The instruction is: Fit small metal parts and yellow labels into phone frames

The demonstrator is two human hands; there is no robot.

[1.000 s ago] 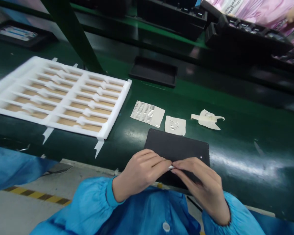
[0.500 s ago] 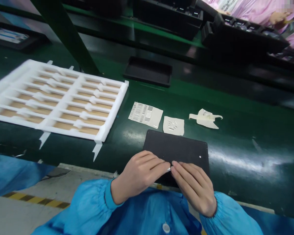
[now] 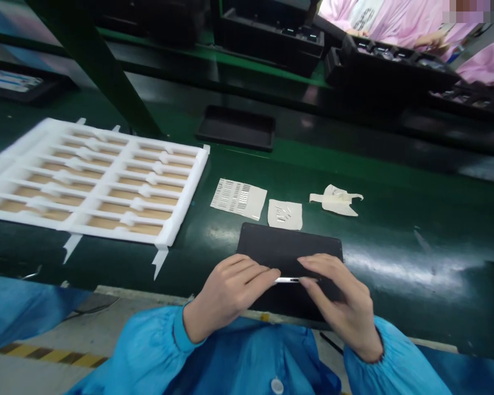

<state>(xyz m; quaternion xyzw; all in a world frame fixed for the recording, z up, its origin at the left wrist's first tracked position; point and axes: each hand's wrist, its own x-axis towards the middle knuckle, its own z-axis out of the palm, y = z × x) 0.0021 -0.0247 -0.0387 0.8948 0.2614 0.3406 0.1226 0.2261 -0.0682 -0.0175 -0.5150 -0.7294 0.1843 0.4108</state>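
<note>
— What am I seeing at the grips?
— I'm watching the left grip [image 3: 227, 295] and the right grip [image 3: 338, 295] closing narrow on a slim silver strip [image 3: 286, 280], each pressing fingers against one end of it. They're holding it just over a black pad [image 3: 288, 242].

— What's lying ahead of the grips?
— Just past the pad, a paper sheet [image 3: 239, 198] printed with rows of small metal pieces is lying on the green table [image 3: 420, 291]. A smaller paper [image 3: 285, 214] carrying a few loose pieces is lying beside it, and a crumpled taped paper [image 3: 336, 201] is sitting further right.

— And left of the grips?
— A white foam tray [image 3: 186, 193] with tan-floored slots is resting on the table, well apart.

— Anyone else working?
— Yes, far ahead of the grips, a co-worker's hand [image 3: 430, 39] in a pink sleeve is hovering over a black tray [image 3: 391, 61].
</note>
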